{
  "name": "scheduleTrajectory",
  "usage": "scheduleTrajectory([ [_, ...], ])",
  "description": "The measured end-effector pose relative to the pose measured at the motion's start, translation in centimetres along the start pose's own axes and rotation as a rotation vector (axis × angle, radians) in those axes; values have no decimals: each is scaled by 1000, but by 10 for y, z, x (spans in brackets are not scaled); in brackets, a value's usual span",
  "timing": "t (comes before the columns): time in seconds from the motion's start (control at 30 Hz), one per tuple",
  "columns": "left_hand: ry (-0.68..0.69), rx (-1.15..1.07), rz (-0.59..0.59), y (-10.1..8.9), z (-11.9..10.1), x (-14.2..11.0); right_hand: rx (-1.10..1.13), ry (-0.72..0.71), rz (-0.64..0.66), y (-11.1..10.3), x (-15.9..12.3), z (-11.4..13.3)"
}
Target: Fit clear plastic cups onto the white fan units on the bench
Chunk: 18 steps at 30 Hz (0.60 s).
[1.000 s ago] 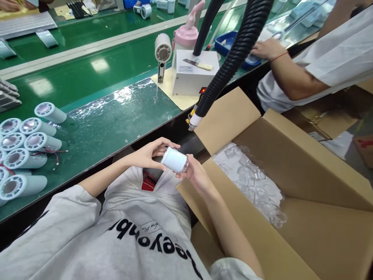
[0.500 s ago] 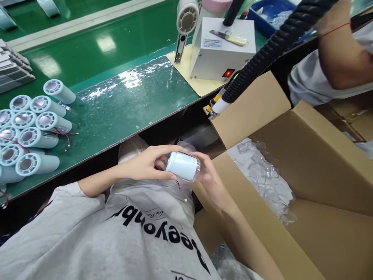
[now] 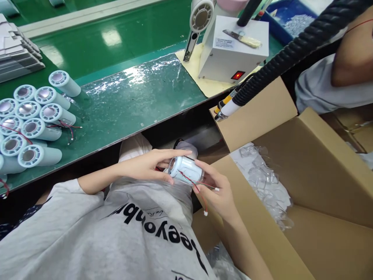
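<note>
In the head view, our left hand (image 3: 145,168) and right hand (image 3: 219,194) both closed around one white cylinder (image 3: 186,171) over our lap, its thin red wires (image 3: 201,186) hanging loose. We judged many smooth finished cylinders (image 3: 35,124) already lay on the green bench (image 3: 131,97); clear plastic caps (image 3: 265,179) remained in the cardboard box (image 3: 320,182).

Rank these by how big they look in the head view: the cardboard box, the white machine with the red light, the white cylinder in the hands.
1. cardboard box, by far the largest.
2. white machine, though it sits farther from the camera.
3. white cylinder, smallest, held between the left hand and right hand.
</note>
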State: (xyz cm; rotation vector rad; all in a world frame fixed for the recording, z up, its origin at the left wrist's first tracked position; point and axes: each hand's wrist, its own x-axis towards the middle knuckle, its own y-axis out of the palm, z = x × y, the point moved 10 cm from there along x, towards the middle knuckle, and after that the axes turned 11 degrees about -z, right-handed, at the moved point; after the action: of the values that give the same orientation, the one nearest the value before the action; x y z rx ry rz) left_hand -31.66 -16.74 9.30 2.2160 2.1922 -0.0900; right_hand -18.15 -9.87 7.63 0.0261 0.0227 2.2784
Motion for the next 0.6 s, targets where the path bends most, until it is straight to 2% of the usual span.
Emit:
scheduleTrajectory([
  [0.17, -43, -80, 31, 8, 7, 0, -50, 22, -3, -7, -1, 0],
  [0.3, 5, -74, 40, 10, 0, 7, 44, 126, -21, -10, 2, -3],
  [0.4, 32, -65, 62, 10, -3, 11, 59, 147, -55, -12, 2, -5],
  [0.6, -76, -81, 100, 15, 13, 12, 30, 178, -58, -17, -8, -14],
])
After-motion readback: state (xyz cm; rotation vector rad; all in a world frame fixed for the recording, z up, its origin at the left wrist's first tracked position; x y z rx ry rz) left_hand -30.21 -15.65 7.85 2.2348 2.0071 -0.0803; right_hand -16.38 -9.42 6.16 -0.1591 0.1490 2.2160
